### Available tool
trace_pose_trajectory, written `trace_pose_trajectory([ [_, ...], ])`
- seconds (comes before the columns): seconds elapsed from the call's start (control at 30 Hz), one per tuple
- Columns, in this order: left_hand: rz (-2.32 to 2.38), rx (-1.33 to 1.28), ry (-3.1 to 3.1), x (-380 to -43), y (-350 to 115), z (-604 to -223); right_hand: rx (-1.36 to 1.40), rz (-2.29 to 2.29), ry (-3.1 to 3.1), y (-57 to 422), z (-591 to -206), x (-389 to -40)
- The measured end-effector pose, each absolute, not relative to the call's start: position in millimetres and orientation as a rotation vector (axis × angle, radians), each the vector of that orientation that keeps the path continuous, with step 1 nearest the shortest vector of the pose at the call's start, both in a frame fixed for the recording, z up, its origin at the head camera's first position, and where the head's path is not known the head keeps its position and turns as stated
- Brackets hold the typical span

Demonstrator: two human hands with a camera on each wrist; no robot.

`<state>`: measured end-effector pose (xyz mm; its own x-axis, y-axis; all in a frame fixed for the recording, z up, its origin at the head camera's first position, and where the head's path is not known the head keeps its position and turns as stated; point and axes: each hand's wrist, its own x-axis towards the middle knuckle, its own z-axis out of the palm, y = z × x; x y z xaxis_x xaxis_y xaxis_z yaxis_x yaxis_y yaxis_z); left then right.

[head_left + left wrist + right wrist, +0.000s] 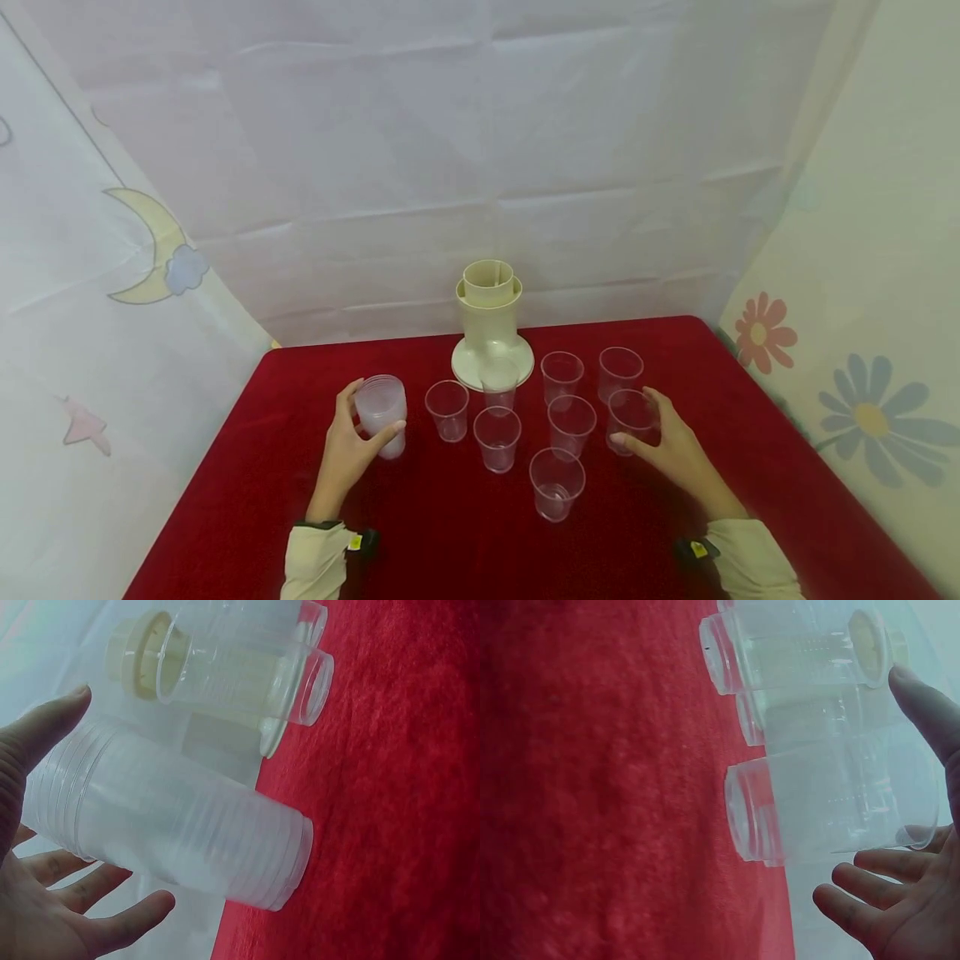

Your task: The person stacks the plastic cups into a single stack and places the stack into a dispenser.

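Observation:
A stack of clear plastic cups [381, 408] stands upright at the left of the red table. My left hand [348, 446] is curved around its sides; in the left wrist view the thumb [56, 720] is lifted off the cups and the fingers are spread. On the right, my right hand [678, 454] surrounds a single upright clear cup [632, 410] without squeezing it. The right wrist view shows that thumb [926, 705] apart from the cup wall, one fingertip close to the rim. Whether any finger touches lightly, I cannot tell.
Several single clear cups stand upright between the hands, the nearest cup [557, 483] at front centre. Behind them is a cream cylindrical holder [489, 321] on a round base. The red cloth [450, 542] covers the table, with white curtains [480, 150] behind.

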<state>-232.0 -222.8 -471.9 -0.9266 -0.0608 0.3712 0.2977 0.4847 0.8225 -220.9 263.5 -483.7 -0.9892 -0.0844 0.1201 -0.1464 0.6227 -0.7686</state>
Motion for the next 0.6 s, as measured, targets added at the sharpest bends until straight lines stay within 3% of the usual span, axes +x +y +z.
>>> trace_pose_trajectory([
  [0.6,-1.399,-0.228,-2.414,-234.7,-215.3,-469.7,0.187,1.313,-2.635,257.3,-491.5,-227.9],
])
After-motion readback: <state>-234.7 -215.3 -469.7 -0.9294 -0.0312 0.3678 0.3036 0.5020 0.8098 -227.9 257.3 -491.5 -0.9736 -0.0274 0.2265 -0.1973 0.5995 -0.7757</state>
